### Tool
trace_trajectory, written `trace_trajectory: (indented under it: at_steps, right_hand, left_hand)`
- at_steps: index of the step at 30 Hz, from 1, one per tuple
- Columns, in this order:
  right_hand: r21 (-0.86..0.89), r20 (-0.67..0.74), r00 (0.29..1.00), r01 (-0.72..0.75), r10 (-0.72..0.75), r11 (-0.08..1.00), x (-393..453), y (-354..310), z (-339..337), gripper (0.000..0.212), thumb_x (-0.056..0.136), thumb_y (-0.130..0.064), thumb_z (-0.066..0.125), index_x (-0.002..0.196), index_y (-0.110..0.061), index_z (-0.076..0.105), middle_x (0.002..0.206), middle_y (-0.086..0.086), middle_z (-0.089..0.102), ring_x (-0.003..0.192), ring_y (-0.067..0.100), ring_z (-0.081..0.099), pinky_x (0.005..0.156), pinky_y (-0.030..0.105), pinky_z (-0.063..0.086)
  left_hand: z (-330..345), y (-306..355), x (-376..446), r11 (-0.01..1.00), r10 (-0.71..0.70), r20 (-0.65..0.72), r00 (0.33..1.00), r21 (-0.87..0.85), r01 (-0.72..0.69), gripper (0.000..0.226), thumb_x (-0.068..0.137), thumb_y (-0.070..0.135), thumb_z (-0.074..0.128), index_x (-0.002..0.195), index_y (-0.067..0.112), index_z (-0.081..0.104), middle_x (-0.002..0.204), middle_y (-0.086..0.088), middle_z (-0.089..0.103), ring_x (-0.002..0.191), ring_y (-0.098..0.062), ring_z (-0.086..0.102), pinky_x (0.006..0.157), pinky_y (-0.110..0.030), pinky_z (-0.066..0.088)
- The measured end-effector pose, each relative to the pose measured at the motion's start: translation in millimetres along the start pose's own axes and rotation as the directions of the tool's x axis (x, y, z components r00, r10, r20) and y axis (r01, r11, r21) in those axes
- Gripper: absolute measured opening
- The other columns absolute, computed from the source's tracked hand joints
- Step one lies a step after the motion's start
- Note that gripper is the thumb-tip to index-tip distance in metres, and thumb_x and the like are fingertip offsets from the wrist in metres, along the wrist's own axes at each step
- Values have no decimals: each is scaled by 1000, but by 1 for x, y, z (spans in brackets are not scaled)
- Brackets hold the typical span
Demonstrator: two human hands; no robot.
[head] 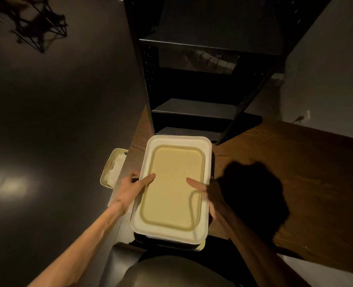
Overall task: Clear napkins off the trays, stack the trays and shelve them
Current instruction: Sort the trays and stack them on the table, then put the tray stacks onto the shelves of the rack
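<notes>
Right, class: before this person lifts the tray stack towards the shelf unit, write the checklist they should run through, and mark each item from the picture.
1. Top tray free of napkins: ok, its surface is bare.
2. Both hands on the stack: ok, left hand and right hand grip opposite long edges, thumbs on top.
3. Trays squared up: cannot tell, only dark edges of lower trays show beneath.
4. Shelf unit has a free level: ok, the near dark shelf looks bare; dim light limits certainty.
5. Path ahead clear: ok, nothing stands between the stack and the shelves.
6. Napkins disposed of: ok, white paper sits in the bin on the left.
</notes>
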State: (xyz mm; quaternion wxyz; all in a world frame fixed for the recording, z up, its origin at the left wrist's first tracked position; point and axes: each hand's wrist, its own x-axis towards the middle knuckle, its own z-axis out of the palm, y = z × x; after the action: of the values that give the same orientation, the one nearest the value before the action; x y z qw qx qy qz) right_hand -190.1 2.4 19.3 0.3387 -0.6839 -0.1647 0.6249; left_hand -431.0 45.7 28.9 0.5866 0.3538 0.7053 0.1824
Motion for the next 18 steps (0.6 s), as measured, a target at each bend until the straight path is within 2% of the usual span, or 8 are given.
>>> trace_trajectory:
  at_steps: [2,3,5,7,9,11,14,18]
  right_hand:
    - [21,-11,997,82,-81,996,-7,-21,-4,44,68,-13,88,108,-10,69,115,8,70,90,20,71,73,26,59]
    - [27,-18,994,109,-108,994,-14,-32,-7,49,72,-9,85,115,-8,63,120,4,65,96,18,67,80,26,57]
    - [-19,-8,991,130,-130,991,-28,-45,-12,84,67,-23,90,138,-6,47,133,-1,55,119,20,56,104,36,45]
    - [-21,51,984,170,-169,985,-46,-60,-19,88,62,-30,92,138,-10,52,128,1,65,119,23,61,108,43,44]
    - [-5,134,977,169,-166,986,-62,-75,-26,66,63,-29,90,122,-15,65,107,3,76,101,23,72,96,44,54]
    - [-27,145,976,169,-164,985,-75,-91,-32,64,61,-36,91,117,-19,66,103,4,77,91,22,75,87,41,59]
    - [-62,176,970,178,-165,982,-91,-115,-44,98,44,-54,94,127,-18,57,112,4,73,97,22,73,90,40,58]
    - [-2,291,918,283,-270,959,-125,-142,-64,87,57,-43,93,131,-14,57,117,6,72,109,22,69,102,40,51]
  left_hand:
    - [-9,14,-10,1000,-16,128,992,-21,18,69,65,56,82,116,17,59,109,1,72,101,-23,68,91,-38,51]
    - [-12,21,-15,997,-30,238,971,-63,46,67,67,54,80,118,14,64,112,-4,74,105,-27,69,96,-41,51]
    - [-13,34,-32,990,-22,373,928,-118,71,56,77,45,77,120,10,68,115,-14,74,108,-35,69,101,-49,51]
    - [-10,44,-48,986,29,385,922,-160,36,51,80,36,76,122,9,66,115,-16,73,108,-36,69,101,-52,50]
    - [-7,54,-62,982,84,360,929,-189,-16,50,80,33,76,123,9,65,113,-17,74,106,-37,70,101,-54,50]
    - [-6,65,-77,974,110,350,930,-224,-31,53,78,34,78,123,7,65,114,-19,73,108,-39,68,100,-56,50]
    - [-10,85,-99,968,125,361,924,-247,-34,63,73,38,82,124,6,65,119,-21,71,113,-42,65,102,-57,48]
    - [-22,117,-129,963,183,367,912,-253,-91,63,71,41,82,121,6,67,118,-22,70,115,-44,63,101,-58,48]
